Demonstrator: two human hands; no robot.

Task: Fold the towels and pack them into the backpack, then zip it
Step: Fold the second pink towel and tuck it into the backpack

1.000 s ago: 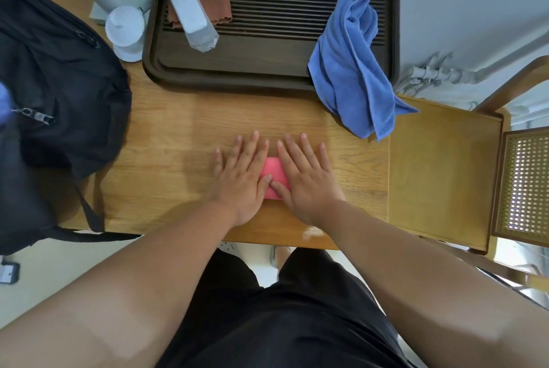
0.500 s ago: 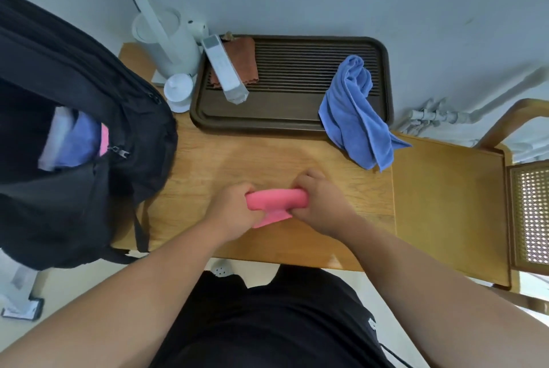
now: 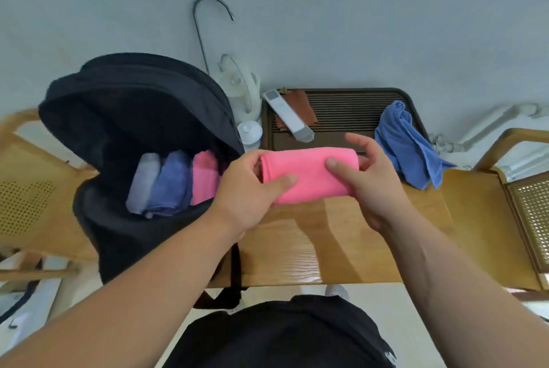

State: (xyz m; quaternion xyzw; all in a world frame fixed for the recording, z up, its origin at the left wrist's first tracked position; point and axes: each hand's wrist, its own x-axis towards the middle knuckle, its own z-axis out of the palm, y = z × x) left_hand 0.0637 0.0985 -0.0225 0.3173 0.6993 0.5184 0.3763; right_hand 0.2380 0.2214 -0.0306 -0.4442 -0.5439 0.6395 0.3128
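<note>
Pink towel (image 3: 309, 176), earlier on the table (image 3: 341, 246), now lifted, both hands' fingers (image 3: 334, 164) gripping it

Left of the grip the backpack (image 3: 133, 118) mouth gapes open, three folded towels (image 3: 175, 182) standing packed in its left part, dark gap right of them. Below the grip bare counter (image 3: 341, 243). Behind: tray (image 3: 341, 106), white cup (image 3: 249, 133). Right: blue towel (image 3: 407, 147) heaped on counter edge
</note>
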